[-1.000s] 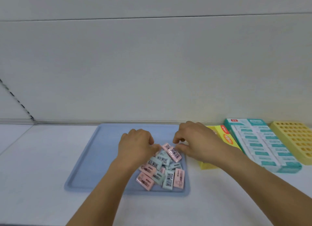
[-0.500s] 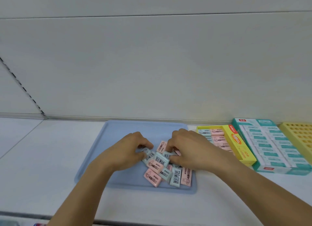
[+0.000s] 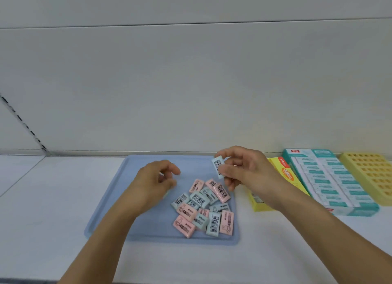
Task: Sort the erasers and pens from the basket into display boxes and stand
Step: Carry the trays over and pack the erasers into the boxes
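White shelving behind, I pinch a pale blue eraser (image 3: 218,166) in my right hand (image 3: 244,169) above the blue tray (image 3: 118,199), bound for the yellow display box (image 3: 284,173) beside it, while my left hand (image 3: 154,182) hovers loosely curled, seemingly empty, over the remaining erasers (image 3: 203,207).

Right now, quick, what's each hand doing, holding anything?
Left hand: fingers curled above the blue tray; whether it holds anything cannot be told.
Right hand: pinching a pale blue eraser, lifted above the pile.
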